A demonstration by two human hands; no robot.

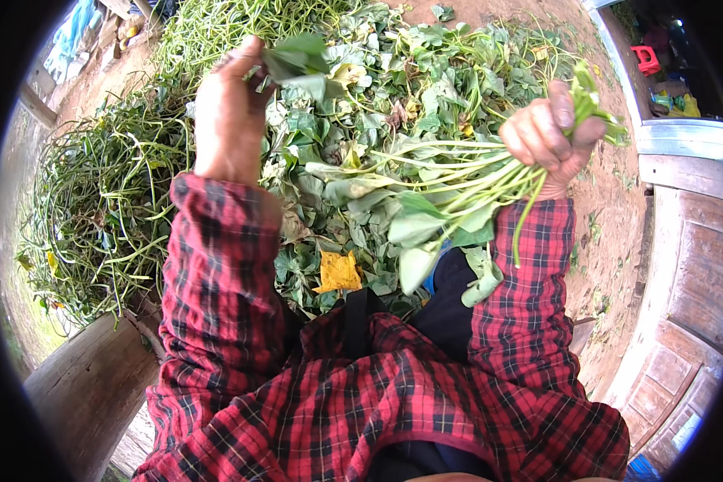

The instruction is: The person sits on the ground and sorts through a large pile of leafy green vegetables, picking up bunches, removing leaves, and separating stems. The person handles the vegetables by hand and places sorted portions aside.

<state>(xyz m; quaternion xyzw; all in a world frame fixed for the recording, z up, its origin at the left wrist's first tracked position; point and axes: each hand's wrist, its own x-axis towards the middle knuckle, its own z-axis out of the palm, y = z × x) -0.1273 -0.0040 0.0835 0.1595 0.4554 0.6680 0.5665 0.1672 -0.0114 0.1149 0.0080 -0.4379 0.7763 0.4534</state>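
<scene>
In my right hand [545, 135] is a bunch of long green leaf stalks [476, 175], gripped near their cut-looking ends. Their broad, partly wilted leaves [419, 220] hang toward my lap. My left hand [235, 108] is raised on the other side, its fingertips at a dark green leaf [298, 60] that is slightly blurred. Whether the fingers pinch that leaf or only touch it is hard to make out. Below both hands spreads a heap of loose green leaves [361, 126], some of them yellowed or brown.
A tangled pile of bare green stems [108, 199] lies at the left, and another stem pile [229, 27] at the top. A thick log [96, 385] is at lower left. On the right are bare earth [602, 223], a wooden panelled door [699, 271] and a red plastic stool [646, 60].
</scene>
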